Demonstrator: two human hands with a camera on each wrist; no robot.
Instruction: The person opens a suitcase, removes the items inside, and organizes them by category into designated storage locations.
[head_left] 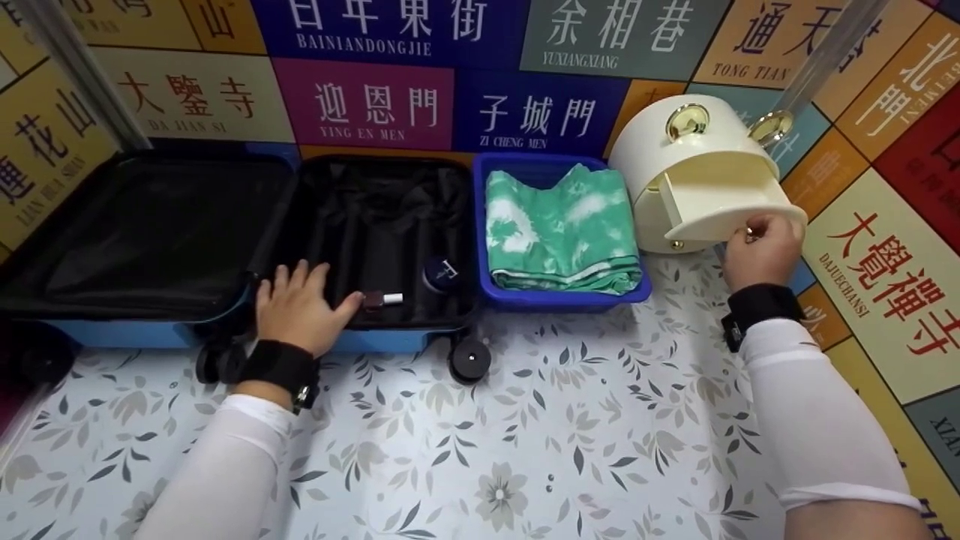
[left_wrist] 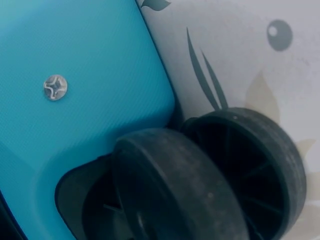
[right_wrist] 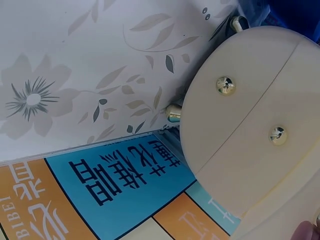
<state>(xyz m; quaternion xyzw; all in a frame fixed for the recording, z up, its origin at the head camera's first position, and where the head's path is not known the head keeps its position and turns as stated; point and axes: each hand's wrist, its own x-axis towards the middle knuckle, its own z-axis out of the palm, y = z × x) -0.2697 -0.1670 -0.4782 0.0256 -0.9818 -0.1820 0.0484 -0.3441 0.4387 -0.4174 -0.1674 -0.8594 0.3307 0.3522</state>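
Observation:
My right hand [head_left: 766,251] pinches the small gold knob of a cream drawer [head_left: 720,195], which stands pulled out of a rounded cream storage box [head_left: 645,150]. In the right wrist view, a fingertip [right_wrist: 304,231] shows at the lower right corner beside the box front [right_wrist: 240,115]. My left hand [head_left: 300,311] lies with spread, straight fingers over the near rim of an open black-lined suitcase [head_left: 390,202]. Close to its thumb, a small dark bottle with a white cap [head_left: 382,300] lies inside the suitcase. A round dark blue item [head_left: 441,273] sits to the right of the bottle.
Between suitcase and storage box stands a blue basket [head_left: 566,301] holding folded green-and-white tie-dye fabric [head_left: 562,225]. The suitcase's other half [head_left: 150,232] lies at left. Black wheels [head_left: 470,360] stick out in front. Lettered panels [head_left: 360,105] wall the back and right.

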